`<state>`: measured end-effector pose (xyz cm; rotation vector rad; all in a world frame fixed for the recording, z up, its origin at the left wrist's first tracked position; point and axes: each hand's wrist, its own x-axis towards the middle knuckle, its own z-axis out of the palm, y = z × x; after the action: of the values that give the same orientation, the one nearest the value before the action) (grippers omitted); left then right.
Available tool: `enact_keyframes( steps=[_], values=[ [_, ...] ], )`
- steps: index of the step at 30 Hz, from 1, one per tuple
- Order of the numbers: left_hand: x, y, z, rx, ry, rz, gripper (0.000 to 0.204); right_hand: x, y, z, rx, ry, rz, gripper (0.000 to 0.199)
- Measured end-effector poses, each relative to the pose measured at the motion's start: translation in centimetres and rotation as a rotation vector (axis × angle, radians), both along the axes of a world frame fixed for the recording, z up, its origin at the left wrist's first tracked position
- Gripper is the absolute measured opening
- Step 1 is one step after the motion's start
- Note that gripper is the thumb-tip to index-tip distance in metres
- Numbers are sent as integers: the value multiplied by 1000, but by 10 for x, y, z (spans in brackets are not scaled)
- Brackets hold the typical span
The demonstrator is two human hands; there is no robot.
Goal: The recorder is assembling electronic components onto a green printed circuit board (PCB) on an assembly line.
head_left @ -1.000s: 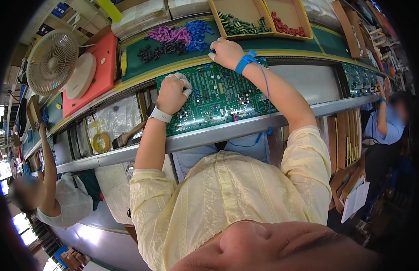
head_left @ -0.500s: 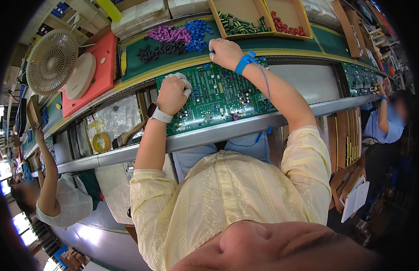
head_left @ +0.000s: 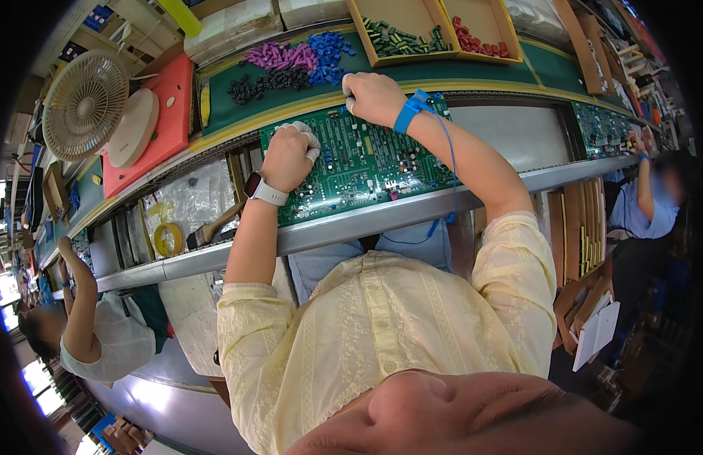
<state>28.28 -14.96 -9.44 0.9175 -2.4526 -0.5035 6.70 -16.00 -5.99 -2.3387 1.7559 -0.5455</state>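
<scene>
A large green circuit board lies on the conveyor rail in front of me. My left hand, with white finger cots and a white wristwatch, rests curled on the board's left part; what it grips is hidden. My right hand, wearing a blue wrist strap with a coiled cord, presses its closed fingers on the board's far edge. Just beyond lie piles of purple parts, blue parts and black parts on a green mat.
Wooden trays hold green parts and red parts. A fan and an orange pad stand at left. A yellow tape roll lies under the rail. Co-workers sit at left and right, with another board.
My hands stay almost where they were on the board. The co-worker at left has raised an arm higher along the rail.
</scene>
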Motion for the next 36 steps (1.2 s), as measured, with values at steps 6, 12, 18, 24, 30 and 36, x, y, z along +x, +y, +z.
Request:
enact_keyframes(
  steps=[6, 12, 18, 24, 30, 36],
  values=[
    [1, 0, -1, -20, -19, -4, 3, 3, 2, 0, 13, 16, 16, 8],
    [-4, 2, 1, 1, -29, -25, 6, 4, 1, -5, -8, -20, 43, 9],
    [2, -13, 12, 160, 86, -51, 17, 9, 2, -10, 76, -67, 193, 16],
    [-3, -98, 0, -210, -74, 308, 20, 32, 4, -18, 244, -149, 350, 17],
    [-8, -109, 2, -90, -235, 339, 20, 40, 2, -19, 333, -90, 387, 16],
    [-8, -110, -5, -77, -240, 363, 18, 47, 0, -24, 309, -7, 372, 13]
  ],
)
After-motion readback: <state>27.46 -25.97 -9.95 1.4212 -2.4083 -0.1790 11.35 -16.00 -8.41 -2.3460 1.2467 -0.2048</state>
